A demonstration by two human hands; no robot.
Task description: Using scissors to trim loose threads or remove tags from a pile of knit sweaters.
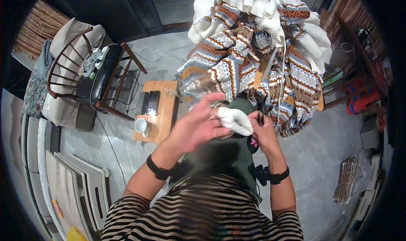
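A rolled white ribbed-knit cuff is above my lap, between my two hands. My left hand is blurred, with its fingers spread along the cuff's left end; whether it grips the knit is unclear. My right hand is closed around a small dark tool, seemingly thread snips, with its fingertips at the cuff's right end. Just beyond lies a large heap of patterned knit garments in brown, white and blue-grey, trimmed with white ribbing.
Left of the heap, a low wooden table carries a white mug and a dark phone-like device. A spindle-back chair with cables stands farther left. A bundle of cloth strips lies on the floor at right.
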